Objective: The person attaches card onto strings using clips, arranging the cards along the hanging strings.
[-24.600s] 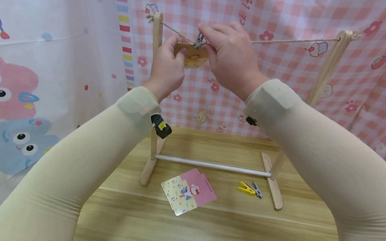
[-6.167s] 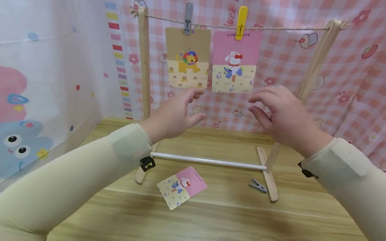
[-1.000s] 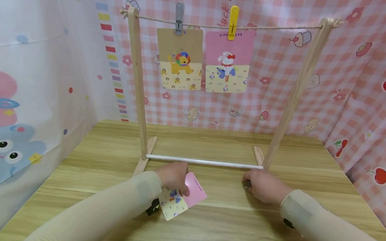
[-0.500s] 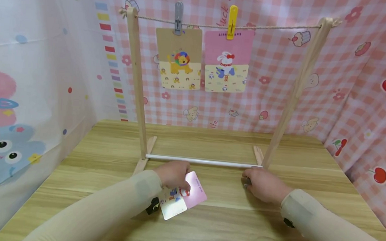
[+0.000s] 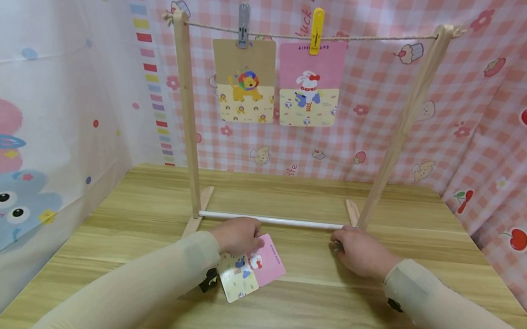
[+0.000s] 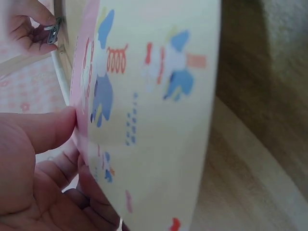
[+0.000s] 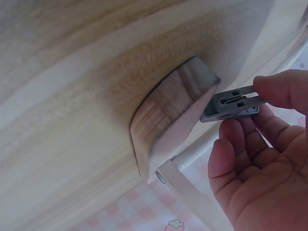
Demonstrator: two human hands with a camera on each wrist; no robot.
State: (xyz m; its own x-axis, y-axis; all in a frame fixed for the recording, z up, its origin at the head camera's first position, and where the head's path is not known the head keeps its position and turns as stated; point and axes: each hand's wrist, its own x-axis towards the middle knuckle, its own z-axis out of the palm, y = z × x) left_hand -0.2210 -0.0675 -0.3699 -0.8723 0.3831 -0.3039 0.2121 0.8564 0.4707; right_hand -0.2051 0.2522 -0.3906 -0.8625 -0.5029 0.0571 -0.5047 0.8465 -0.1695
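Note:
My left hand (image 5: 239, 237) pinches a pink and cream card (image 5: 270, 266) by its edge, low at the table. In the left wrist view the thumb lies on the pink part of the card (image 6: 159, 120), which is tipped up off the wood. My right hand (image 5: 362, 251) pinches a grey clothespin (image 7: 233, 102) between thumb and fingers, right beside the stand's right foot (image 7: 175, 103). Above, a lion card (image 5: 245, 84) hangs from the rope (image 5: 377, 39) under a grey clothespin (image 5: 243, 27). A pink rabbit card (image 5: 310, 72) hangs beside it under a yellow clothespin (image 5: 316, 30).
The wooden stand has a left post (image 5: 187, 106) and a right post (image 5: 401, 132), joined low down by a white bar (image 5: 287, 222). It stands on a wood-grain table (image 5: 305, 311). Printed curtains (image 5: 383, 91) hang behind and at both sides.
Earlier both hands clipped the lion card; later the rabbit card also hung. Both hands have since come down to the table, onto a card and a clothespin. Just now the card's edge has lifted.

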